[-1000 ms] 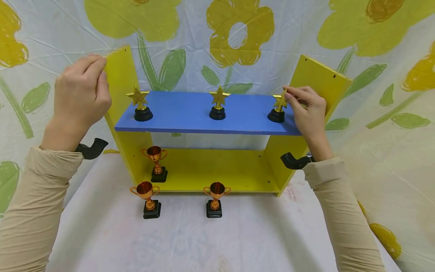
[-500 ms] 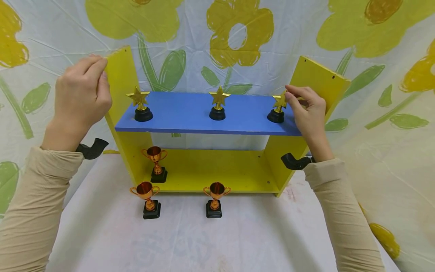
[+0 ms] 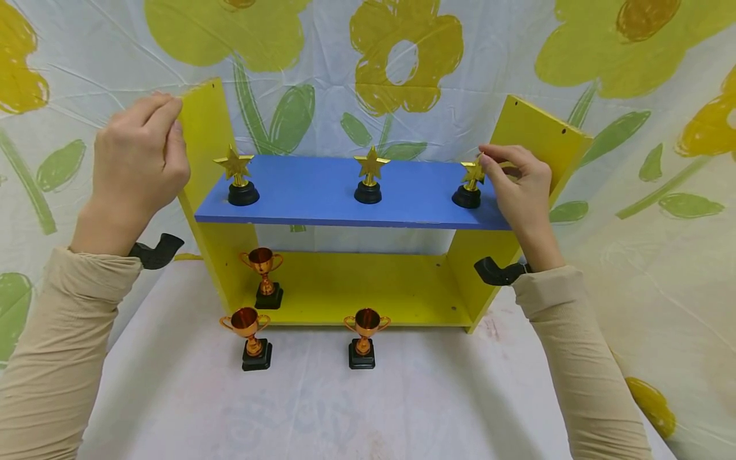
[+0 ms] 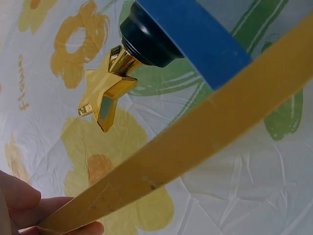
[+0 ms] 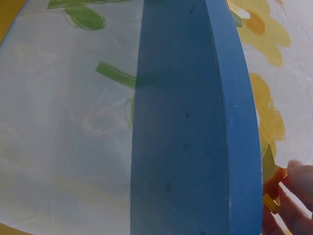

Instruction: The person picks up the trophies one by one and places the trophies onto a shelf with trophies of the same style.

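Note:
My left hand [image 3: 140,150] grips the upper end of the yellow left side panel [image 3: 207,121] of a small shelf unit; in the left wrist view the thumb and fingers lie on either side of that panel's edge [image 4: 161,169]. With thumb and forefinger, my right hand [image 3: 520,182] pinches a point of the gold star trophy [image 3: 471,176] at the right end of the blue shelf [image 3: 310,185]. Its black base rests on the board. Two more star trophies stand upright there, one at the left [image 3: 237,176] and one in the middle [image 3: 370,174].
A bronze two-handled cup trophy [image 3: 264,271] stands at the left of the yellow bottom shelf [image 3: 356,281]. Two matching cups, a left one [image 3: 248,329] and a middle one [image 3: 365,329], stand on the white cloth in front. Behind hangs a flower-printed sheet [image 3: 328,51].
Almost nothing differs. The right fingers shift slightly at the star's tip; the left hand and all the trophies stay in place.

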Motion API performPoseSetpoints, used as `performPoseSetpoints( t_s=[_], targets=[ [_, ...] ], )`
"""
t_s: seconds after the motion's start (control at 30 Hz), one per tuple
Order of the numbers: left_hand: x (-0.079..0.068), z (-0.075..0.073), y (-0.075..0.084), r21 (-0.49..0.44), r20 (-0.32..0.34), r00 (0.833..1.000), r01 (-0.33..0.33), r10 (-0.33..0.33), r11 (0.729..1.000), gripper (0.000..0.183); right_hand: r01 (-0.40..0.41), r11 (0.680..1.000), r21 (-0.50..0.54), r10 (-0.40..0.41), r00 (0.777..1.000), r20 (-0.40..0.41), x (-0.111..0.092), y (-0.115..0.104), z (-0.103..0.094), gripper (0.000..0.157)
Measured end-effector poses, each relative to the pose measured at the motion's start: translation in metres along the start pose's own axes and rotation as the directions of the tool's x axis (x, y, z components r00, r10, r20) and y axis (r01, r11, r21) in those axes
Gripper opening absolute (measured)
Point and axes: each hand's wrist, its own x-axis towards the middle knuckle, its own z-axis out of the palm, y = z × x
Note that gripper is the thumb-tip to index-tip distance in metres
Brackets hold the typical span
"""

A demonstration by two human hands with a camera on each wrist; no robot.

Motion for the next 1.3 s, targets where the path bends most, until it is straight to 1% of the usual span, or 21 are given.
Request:
performPoseSetpoints(
  t_s=[0.13, 0.37, 0.57, 0.73, 0.83, 0.97, 1.07, 1.3],
  targets=[
    [0.000, 0.000, 0.000, 0.001, 0.002, 1.000, -0.001, 0.001, 1.000, 0.041, 0.000, 1.000, 0.005, 0.000, 1.000, -0.004, -0.002, -0.009, 0.000, 0.023],
    [-0.001, 0.000, 0.000, -0.001, 0.001, 1.000, -0.005, 0.005, 1.000, 0.041, -0.016, 1.000, -0.012, 0.016, 1.000, 0.000, 0.005, 0.011, -0.001, 0.023],
    [-0.001, -0.001, 0.000, 0.001, 0.000, 1.000, -0.006, 0.006, 1.000, 0.041, -0.032, 0.999, -0.029, 0.032, 0.999, 0.007, 0.006, 0.015, -0.003, 0.025],
    [-0.001, -0.001, 0.001, -0.001, -0.002, 1.000, -0.008, 0.008, 1.000, 0.041, -0.030, 0.999, -0.014, 0.030, 1.000, 0.008, 0.006, 0.015, -0.003, 0.025],
    [-0.001, -0.001, 0.001, -0.005, -0.004, 1.000, -0.007, 0.007, 1.000, 0.041, -0.026, 1.000, -0.009, 0.026, 1.000, 0.010, 0.004, 0.009, -0.002, 0.026],
    [-0.002, 0.000, 0.001, -0.010, -0.006, 1.000, -0.008, 0.008, 1.000, 0.040, -0.017, 1.000, -0.007, 0.017, 1.000, 0.004, -0.002, -0.011, -0.003, 0.026],
    [-0.002, 0.001, 0.001, -0.011, -0.011, 1.000, -0.004, 0.004, 1.000, 0.040, -0.004, 1.000, 0.020, 0.004, 1.000, -0.009, -0.004, -0.022, -0.003, 0.025],
    [-0.001, 0.000, 0.000, -0.006, -0.007, 1.000, 0.001, -0.001, 1.000, 0.040, 0.052, 0.998, 0.047, -0.051, 0.998, -0.031, -0.006, -0.029, -0.002, 0.022]
  ],
)
